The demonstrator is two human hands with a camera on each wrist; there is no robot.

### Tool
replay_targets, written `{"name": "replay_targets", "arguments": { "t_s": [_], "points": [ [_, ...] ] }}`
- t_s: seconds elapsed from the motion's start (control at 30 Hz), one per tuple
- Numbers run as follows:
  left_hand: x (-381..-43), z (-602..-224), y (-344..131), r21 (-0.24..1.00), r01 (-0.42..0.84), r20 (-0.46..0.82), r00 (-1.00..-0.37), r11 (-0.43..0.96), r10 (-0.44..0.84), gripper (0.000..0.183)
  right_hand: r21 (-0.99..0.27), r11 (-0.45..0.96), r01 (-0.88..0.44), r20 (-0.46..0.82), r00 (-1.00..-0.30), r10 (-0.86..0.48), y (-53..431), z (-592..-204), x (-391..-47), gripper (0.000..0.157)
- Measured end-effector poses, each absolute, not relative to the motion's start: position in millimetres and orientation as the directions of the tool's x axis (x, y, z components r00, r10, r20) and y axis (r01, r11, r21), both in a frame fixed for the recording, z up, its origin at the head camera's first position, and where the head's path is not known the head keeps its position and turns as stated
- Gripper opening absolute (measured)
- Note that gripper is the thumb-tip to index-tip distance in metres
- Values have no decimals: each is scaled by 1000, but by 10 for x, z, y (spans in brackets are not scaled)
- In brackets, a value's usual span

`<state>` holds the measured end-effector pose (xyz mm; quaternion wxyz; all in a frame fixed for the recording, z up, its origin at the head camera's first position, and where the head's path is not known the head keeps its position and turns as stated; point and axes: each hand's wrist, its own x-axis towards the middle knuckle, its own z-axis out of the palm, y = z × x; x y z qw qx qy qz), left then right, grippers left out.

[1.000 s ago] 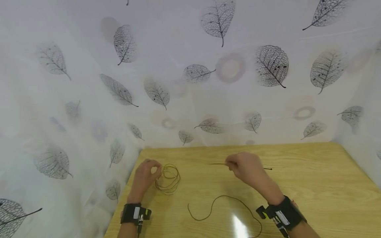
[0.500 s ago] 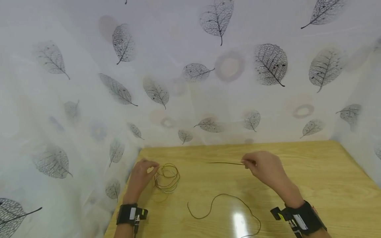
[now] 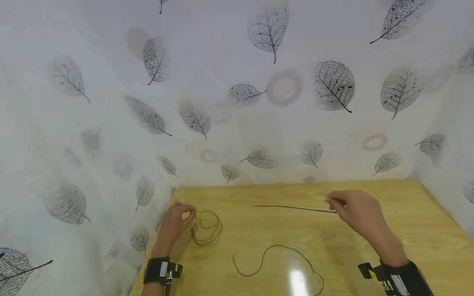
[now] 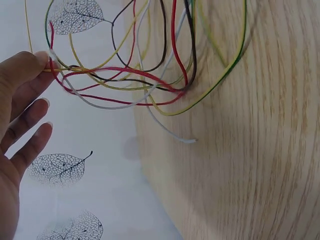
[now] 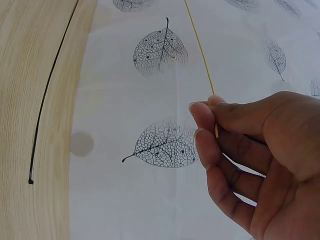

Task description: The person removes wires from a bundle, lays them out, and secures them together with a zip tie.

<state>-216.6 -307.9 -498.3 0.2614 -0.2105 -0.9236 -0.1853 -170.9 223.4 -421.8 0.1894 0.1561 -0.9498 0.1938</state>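
My left hand [image 3: 174,224] pinches a yellow wire at the edge of a loose coil of wires [image 3: 207,238]. Red, black, white and green-yellow strands show in the coil [image 4: 172,90] in the left wrist view. The far-right hand [image 3: 357,209] is raised above the table; between its thumb and fingers it pinches the end of a thin yellow wire [image 5: 201,47], seen in the right wrist view. That wire is too fine to follow in the head view. A black cable tie [image 3: 292,207] lies across the back of the table, left of my right hand.
A single dark wire [image 3: 277,245] lies in a wavy curve on the front middle of the wooden table [image 3: 407,230]. Leaf-printed white sheeting [image 3: 214,123] hangs close behind the table and along its left and right sides.
My right hand has moved right, away from the left hand, uncovering the cable tie's full length. The left hand has shifted slightly left and still pinches at the coil.
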Motion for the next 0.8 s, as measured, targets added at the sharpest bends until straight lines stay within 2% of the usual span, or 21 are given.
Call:
{"name": "replay_targets", "arguments": {
  "t_s": [0.4, 0.8],
  "points": [
    [-2250, -4963, -3133, 164, 502, 637, -711, 849, 298, 11, -305, 900, -311, 435, -886, -159, 2562, -4225, -1652, 17],
    [-2260, -4921, -3226, 162, 421, 640, -734, 893, 230, 9, -339, 907, -251, 406, -908, -100, 2759, -4219, -1583, 24]
  ]
}}
